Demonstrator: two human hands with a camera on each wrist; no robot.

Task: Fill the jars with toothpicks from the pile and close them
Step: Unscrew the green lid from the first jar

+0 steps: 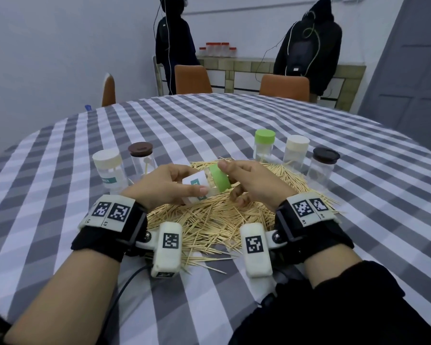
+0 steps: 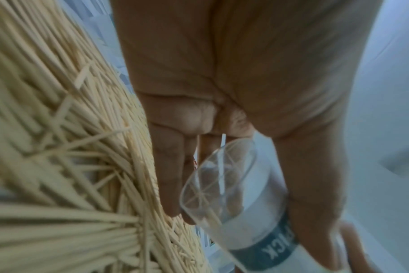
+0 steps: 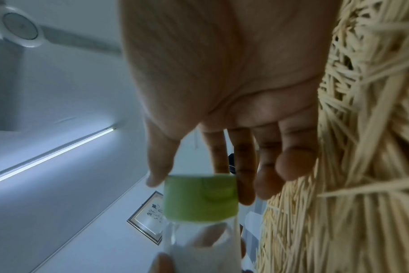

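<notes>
Nearest us, the pile (image 1: 209, 220) of toothpicks is spread on the checked tabletop (image 1: 60, 150), directly under both hands. Above it, our left hand (image 1: 164, 188) grips the clear body of a jar (image 1: 197, 188), fingers and thumb curled round it, the jar tilted with its mouth toward the right. Our right hand (image 1: 249, 180) pinches the green lid (image 1: 220, 180) between thumb and fingers; in the right wrist view the lid sits on the jar's mouth. The left wrist view shows only a few toothpicks inside.

We judge the step in hand to be working this lid, most likely taking it off for filling; which way it turns we cannot tell. To do it well: hold the body firmly, keep the lid square to the mouth, and turn with the fingertips only. Keep the jar over the pile so that spilled toothpicks fall back there.

Beyond, five capped jars stand round the pile: white (image 1: 107, 168) and brown (image 1: 141, 155) to the left; green (image 1: 264, 145), white (image 1: 296, 153) and dark (image 1: 324, 165) to the right.
</notes>
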